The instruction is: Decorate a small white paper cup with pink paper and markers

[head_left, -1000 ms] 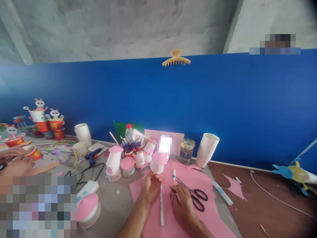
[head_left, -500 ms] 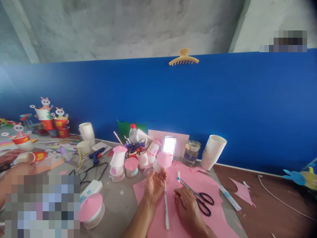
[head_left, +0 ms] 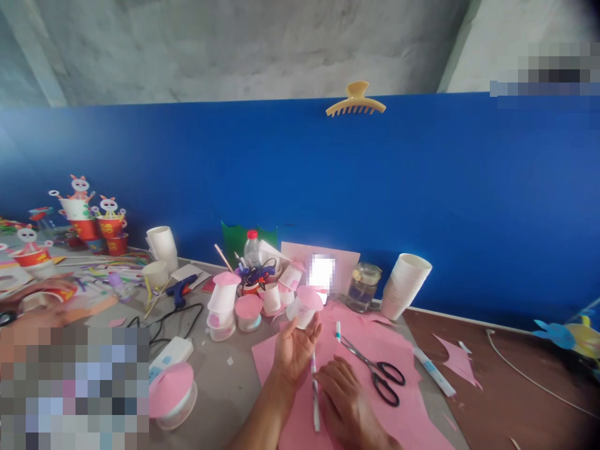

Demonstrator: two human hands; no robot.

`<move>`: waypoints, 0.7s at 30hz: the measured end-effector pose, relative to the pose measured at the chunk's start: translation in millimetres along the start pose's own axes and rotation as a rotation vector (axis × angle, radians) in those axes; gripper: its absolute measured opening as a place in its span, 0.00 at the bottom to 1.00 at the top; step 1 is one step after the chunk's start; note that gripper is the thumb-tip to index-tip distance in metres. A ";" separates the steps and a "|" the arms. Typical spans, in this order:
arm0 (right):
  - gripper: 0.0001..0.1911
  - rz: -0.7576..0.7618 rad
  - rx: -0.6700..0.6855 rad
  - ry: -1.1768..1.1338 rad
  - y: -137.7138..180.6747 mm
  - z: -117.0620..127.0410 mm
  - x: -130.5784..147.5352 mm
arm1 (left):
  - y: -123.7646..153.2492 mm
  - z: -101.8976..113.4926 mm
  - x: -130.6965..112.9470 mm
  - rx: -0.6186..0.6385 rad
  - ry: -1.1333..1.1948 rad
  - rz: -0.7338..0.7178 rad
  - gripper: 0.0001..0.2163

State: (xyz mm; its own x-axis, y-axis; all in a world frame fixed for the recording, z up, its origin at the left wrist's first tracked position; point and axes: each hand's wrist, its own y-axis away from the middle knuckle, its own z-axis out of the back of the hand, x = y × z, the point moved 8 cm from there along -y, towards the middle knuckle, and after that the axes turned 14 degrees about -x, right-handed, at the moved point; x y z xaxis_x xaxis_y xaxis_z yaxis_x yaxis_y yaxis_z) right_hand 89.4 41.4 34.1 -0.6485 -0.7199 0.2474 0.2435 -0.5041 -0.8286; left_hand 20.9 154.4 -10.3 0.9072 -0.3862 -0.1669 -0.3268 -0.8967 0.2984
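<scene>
My left hand (head_left: 296, 351) is turned palm up, its fingers curled round the base of a small white paper cup (head_left: 300, 314) with a pink paper top (head_left: 310, 297). The cup leans slightly. Beside it, my right hand (head_left: 345, 400) rests palm down over pink paper (head_left: 398, 375), fingers stretched out. Its fingertips reach the edge of a white marker (head_left: 315, 400) lying on the paper; I see no grip on it. The marker's cap (head_left: 338, 331) lies farther back. Black-handled scissors (head_left: 375, 369) lie to the right of my right hand.
Pink-topped cups (head_left: 224, 297) and a glass jar (head_left: 363, 287) stand behind my hands, near a stack of paper cups (head_left: 405, 286). A glue gun (head_left: 182, 290) and power strip (head_left: 171, 357) lie left. Another person's hand (head_left: 42, 312) works at far left.
My right hand has moved left, away from the scissors and up to the marker. In my left hand the cup has tilted, showing more of its white side.
</scene>
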 end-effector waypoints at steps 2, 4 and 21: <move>0.15 -0.013 0.086 0.010 2.7 -8.3 -0.8 | -0.2 -0.9 -0.9 0.001 0.004 -0.006 0.14; 0.15 -0.001 0.148 0.019 6.9 -14.9 -2.2 | -0.9 -0.1 -1.7 -0.004 0.005 -0.018 0.15; 0.10 -0.027 0.242 -0.018 13.6 -20.1 -5.3 | 2.9 -0.9 0.4 0.009 0.011 0.043 0.13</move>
State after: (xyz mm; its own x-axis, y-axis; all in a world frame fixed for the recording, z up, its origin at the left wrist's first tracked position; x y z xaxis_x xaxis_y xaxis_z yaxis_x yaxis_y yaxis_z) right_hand 81.6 48.0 11.4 -0.6449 -0.7118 0.2781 0.3937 -0.6213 -0.6775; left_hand 20.5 151.8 -8.7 0.8950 -0.4221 -0.1440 -0.3678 -0.8812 0.2969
